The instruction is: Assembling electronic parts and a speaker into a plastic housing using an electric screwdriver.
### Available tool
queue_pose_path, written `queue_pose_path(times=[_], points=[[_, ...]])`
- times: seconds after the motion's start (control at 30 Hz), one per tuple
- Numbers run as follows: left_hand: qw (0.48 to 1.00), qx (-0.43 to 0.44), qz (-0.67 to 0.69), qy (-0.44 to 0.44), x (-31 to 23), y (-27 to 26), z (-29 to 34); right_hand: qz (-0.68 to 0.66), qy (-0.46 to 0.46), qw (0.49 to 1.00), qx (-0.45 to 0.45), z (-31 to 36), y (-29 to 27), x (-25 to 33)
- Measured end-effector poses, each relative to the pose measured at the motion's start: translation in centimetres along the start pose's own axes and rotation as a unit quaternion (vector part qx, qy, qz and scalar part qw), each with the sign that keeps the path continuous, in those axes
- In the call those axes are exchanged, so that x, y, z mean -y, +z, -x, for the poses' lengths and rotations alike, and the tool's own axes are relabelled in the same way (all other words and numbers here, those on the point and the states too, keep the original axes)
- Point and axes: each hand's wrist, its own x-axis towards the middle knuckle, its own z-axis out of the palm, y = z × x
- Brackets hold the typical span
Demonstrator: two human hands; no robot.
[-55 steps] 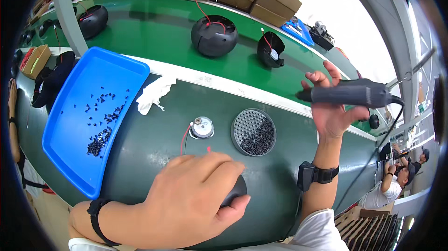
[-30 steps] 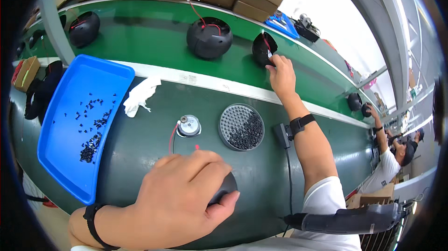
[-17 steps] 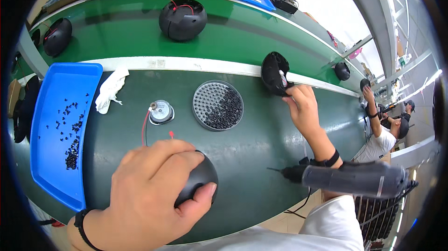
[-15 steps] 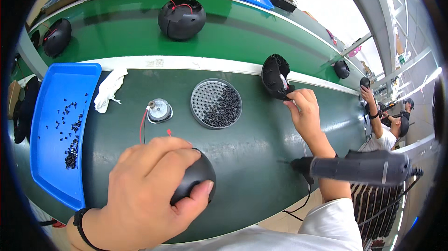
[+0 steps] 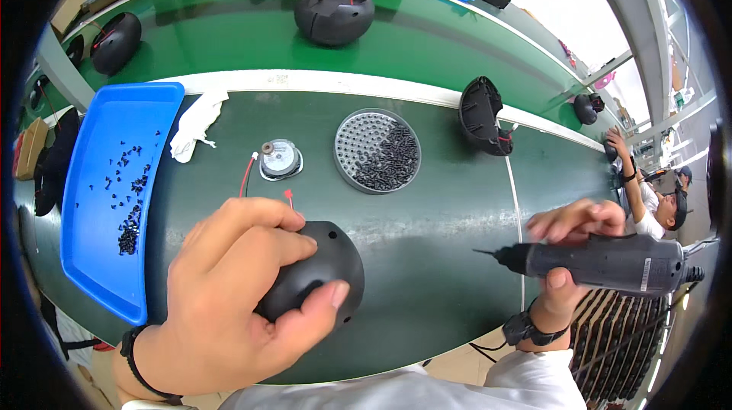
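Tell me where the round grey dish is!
In the head view, the round grey dish is near centre on the dark green tabletop, right of the round silver part.

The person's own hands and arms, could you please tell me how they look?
Neither hand is gloved. The left hand has a slim black band at its wrist; the right hand has a broader black strap. A white sleeve shows beyond that strap.

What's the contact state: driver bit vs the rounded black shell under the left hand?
Apart. The head view shows a wide strip of green bench between the driver bit and the right side of the black shell.
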Motion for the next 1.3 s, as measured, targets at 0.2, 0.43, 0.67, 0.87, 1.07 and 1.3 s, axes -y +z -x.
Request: queue_pose_path(times=[0.2, 0.43, 0.67, 0.87, 1.07, 1.3], points=[[0.999, 0.032, -0.020, 0.010, 0.3, -0.5, 1.3, -0.162, -0.030, 0.986, -0.019, -4.5, 6.4, -2.0], [0.997, 0.042, -0.054, 0.045, 2.1, -0.8, 2.0, -0.224, 0.014, 0.973, -0.050, -11.1, 12.7, -8.2], [0.998, 0.058, -0.022, 0.028, 3.3, -1.2, 2.3, -0.206, 0.037, 0.974, -0.082, -12.2, 14.9, -10.5], [0.997, 0.071, -0.037, 0.021, 2.9, -1.9, 2.5, -0.198, 0.030, 0.977, -0.077, -12.1, 15.3, -10.9], [0.996, 0.071, -0.038, 0.026, 3.0, -1.7, 2.4, -0.201, 0.038, 0.976, -0.078, -12.3, 15.1, -11.3], [0.997, 0.058, -0.042, 0.032, 2.5, -1.3, 2.3, -0.172, 0.051, 0.981, -0.072, -12.6, 15.1, -11.0]])
